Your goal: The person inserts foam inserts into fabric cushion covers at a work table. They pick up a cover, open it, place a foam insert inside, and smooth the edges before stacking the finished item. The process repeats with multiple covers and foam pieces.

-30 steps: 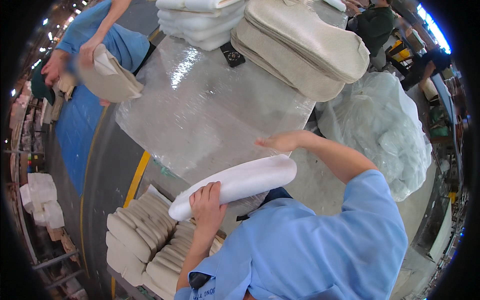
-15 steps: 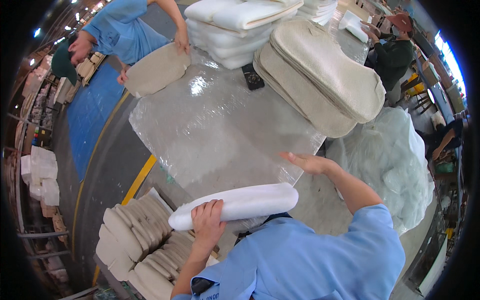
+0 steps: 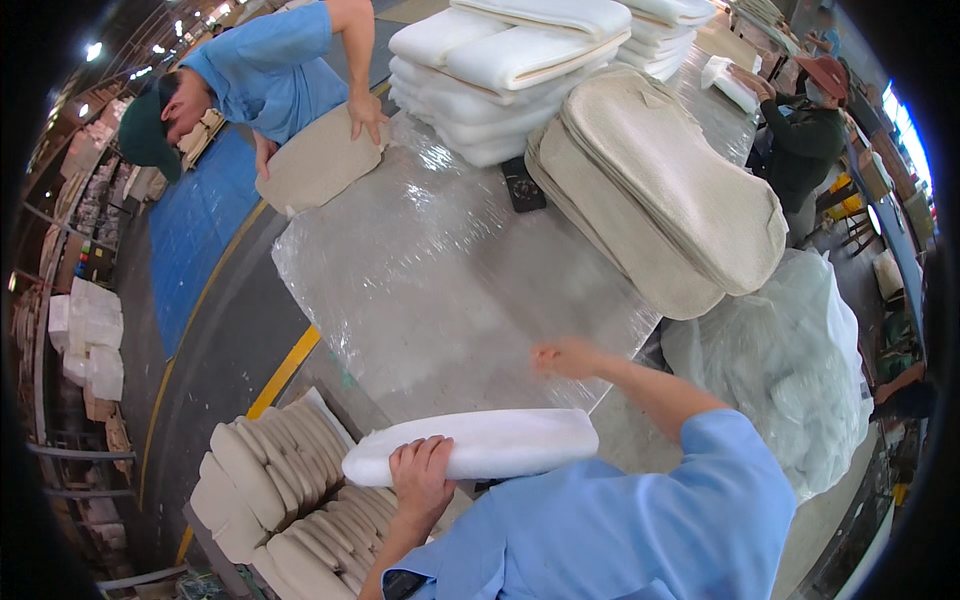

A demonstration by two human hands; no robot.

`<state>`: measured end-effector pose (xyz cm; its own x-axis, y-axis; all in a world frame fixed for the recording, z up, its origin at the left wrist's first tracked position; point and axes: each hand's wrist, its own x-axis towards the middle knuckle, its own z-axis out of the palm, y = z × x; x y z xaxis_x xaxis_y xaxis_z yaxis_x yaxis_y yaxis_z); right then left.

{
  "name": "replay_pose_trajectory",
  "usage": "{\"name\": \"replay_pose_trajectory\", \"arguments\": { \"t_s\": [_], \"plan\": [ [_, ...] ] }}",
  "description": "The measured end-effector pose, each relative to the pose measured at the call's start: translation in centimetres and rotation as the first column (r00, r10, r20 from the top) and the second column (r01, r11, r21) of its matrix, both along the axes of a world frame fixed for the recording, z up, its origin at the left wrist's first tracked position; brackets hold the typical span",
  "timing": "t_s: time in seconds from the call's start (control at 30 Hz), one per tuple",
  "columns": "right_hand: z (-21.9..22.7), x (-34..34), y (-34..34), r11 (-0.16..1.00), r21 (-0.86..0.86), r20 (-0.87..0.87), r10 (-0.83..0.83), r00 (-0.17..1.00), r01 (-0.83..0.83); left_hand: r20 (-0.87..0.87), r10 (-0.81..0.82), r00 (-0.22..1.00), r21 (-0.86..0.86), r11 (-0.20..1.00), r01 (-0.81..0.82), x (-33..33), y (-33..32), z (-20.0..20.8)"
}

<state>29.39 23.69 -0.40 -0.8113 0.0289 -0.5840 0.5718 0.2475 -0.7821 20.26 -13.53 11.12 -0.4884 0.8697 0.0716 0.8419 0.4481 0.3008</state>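
A long white folded fleecy pad [image 3: 520, 442] lies across in front of my body, at the near edge of the table. My left hand [image 3: 422, 472] grips it near its left end, fingers over the front side. My right hand [image 3: 567, 358] is above the near right part of the plastic-covered table [image 3: 440, 290], apart from the pad. Motion smears its fingers, and nothing shows in it. A stack of beige pads with rounded ends [image 3: 690, 190] lies on the table's right side, beyond my right hand.
White folded padding [image 3: 500, 70] is piled at the back beside a small black object [image 3: 523, 185]. A co-worker [image 3: 270, 60] presses a beige pad [image 3: 325, 160] at the far left. Beige pads [image 3: 270, 460] fill a cart at near left. A clear plastic bag [image 3: 770, 370] bulges at right.
My right hand has moved left and slightly nearer. The white pad and my left hand sit a little lower in view. The co-worker's hand has shifted on the beige pad.
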Motion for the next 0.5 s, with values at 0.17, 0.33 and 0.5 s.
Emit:
{"name": "replay_pose_trajectory", "arguments": {
  "t_s": [0.17, 0.33, 0.5],
  "plan": [
    [-1.4, -8.5, 7.4, 0.732, 0.567, -0.278, -0.263, 0.924, 0.379, 0.025, -0.018, 1.000, -0.016, 1.000, 0.019, -1.1, 1.0, 0.5],
    [0.4, -18.6, 12.6, 0.522, 0.677, -0.277, -0.473, 0.837, 0.519, 0.022, -0.004, 1.000, -0.048, 0.999, 0.005, -1.7, 1.1, 0.2],
    [-0.8, -24.8, 12.3, 0.405, 0.792, -0.192, -0.545, 0.816, 0.457, 0.033, 0.053, 0.998, -0.026, 0.998, -0.052, -1.6, 1.3, 0.7]
  ]
}}
